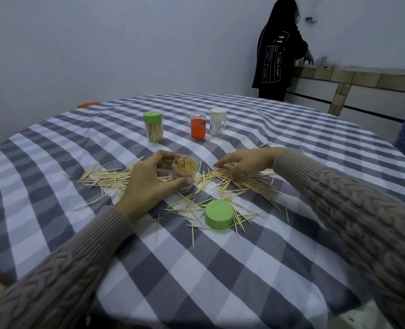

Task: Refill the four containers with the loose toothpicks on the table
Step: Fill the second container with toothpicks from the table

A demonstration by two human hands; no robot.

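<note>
My left hand (147, 184) grips an open clear container (184, 173) that stands upright on the table and is nearly full of toothpicks. Its green lid (218, 214) lies on the cloth nearer to me. My right hand (241, 163) rests on a heap of loose toothpicks (239, 179) just right of the container, fingers curled over some of them. More loose toothpicks (106, 178) are scattered to the left. Farther back stand a green-lidded container (153, 127) full of toothpicks, an orange container (198, 128) and a white-lidded container (217, 123) holding only a few.
The round table carries a grey-and-white checked cloth (196, 269). A person in a black hooded coat (279, 51) stands at a counter (362, 79) at the back right. An orange object (87, 104) shows at the table's far left edge.
</note>
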